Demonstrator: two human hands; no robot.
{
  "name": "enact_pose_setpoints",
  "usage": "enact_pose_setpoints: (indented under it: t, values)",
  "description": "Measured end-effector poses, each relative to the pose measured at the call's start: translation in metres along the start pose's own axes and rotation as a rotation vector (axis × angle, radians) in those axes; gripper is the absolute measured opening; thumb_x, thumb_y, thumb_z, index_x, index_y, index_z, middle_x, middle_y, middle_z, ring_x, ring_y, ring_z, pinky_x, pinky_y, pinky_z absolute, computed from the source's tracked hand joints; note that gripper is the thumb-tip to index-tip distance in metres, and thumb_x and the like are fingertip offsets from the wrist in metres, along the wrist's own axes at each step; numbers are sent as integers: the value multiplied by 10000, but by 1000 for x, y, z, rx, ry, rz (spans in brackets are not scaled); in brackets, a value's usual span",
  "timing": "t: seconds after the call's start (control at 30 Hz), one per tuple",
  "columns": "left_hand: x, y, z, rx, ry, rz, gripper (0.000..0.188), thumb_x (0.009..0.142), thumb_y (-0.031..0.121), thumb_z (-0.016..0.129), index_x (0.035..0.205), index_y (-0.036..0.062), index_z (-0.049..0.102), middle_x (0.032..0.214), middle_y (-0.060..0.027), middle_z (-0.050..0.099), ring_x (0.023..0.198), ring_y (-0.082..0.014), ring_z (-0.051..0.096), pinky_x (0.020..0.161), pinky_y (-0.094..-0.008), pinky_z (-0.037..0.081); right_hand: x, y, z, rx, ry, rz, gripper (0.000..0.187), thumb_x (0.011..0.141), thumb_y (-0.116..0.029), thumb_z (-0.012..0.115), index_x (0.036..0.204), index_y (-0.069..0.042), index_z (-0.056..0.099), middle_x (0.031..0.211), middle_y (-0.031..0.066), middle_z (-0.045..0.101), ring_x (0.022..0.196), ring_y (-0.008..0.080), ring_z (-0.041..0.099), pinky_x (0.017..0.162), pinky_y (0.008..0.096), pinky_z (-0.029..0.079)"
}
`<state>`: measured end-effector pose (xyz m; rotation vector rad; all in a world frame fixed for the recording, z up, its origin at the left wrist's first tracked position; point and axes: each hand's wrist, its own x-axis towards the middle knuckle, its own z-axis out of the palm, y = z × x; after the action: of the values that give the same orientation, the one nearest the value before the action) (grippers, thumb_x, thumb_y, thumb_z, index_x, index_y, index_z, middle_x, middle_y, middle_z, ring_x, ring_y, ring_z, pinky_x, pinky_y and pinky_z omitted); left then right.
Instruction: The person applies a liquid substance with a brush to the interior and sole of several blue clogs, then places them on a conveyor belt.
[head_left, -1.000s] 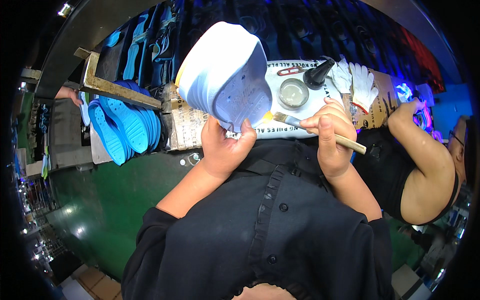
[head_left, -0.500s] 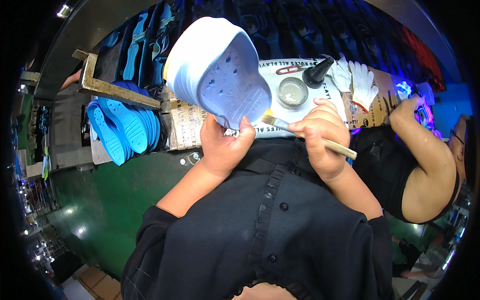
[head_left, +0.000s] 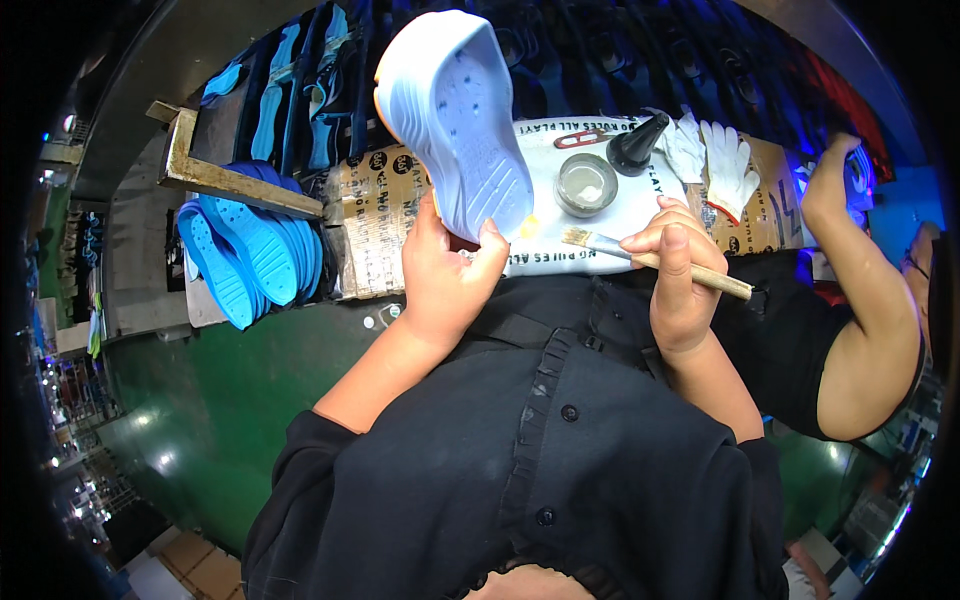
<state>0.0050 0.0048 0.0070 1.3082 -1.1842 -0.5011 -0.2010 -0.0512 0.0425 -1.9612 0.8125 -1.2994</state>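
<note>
A pale blue and white shoe sole (head_left: 482, 140) stands tilted in my left hand (head_left: 445, 270), its hollow inner face turned toward me. My left fingers and thumb close round its lower end. A small yellow patch shows at that end. In my right hand (head_left: 685, 275) I grip a paintbrush (head_left: 607, 245) by its wooden handle, its bristles pointing at the sole but apart from it. Just beyond the brush sits a small round dish (head_left: 586, 211) with cloudy liquid inside.
Behind the dish stand a black cone-shaped bottle (head_left: 632, 150) and a red tool (head_left: 580, 138). White gloves (head_left: 728, 165) lie on cardboard. At left, bright blue soles (head_left: 250, 245) are stacked beneath an angled bar (head_left: 240, 188). A conveyor carries blue pieces (head_left: 265, 110). A co-worker's arm (head_left: 868, 300) is at right.
The brush has drawn back right, away from the sole's edge. My left hand has turned the sole more upright, shifting its top up and to the right. The co-worker's arm has risen.
</note>
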Motion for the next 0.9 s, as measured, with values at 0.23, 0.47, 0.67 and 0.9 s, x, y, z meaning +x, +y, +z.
enact_pose_setpoints:
  t: [0.23,0.47,0.67,0.9]
  values:
    - [-1,4,4,15,-54,-108,367,747,39,588,1081,-47,462,853,-118,608,688,-138,605,621,-257,486,-3,5,-3,3,44,56,303,891,-117,454,647,-16,602,606,60,585,600,184,513,788,342,377]
    - [-4,6,12,46,-76,45,400,732,7,587,1103,-50,451,824,-99,582,682,-127,582,620,-234,469,0,6,2,-63,-53,35,339,911,-165,433,671,-12,616,628,57,608,633,176,555,904,392,358]
    - [-6,5,14,45,-87,199,408,697,-27,610,1078,-50,465,834,-101,566,705,-139,572,634,-240,463,-4,8,-4,-132,-61,38,319,895,-145,454,648,-26,617,620,47,609,618,180,552,893,400,366]
    - [-10,1,16,97,-62,341,395,685,-35,625,1052,-48,480,854,-124,572,700,-183,591,630,-254,469,-4,2,-6,-59,-51,-72,309,883,-164,456,655,-38,621,600,44,596,590,172,543,877,403,372]
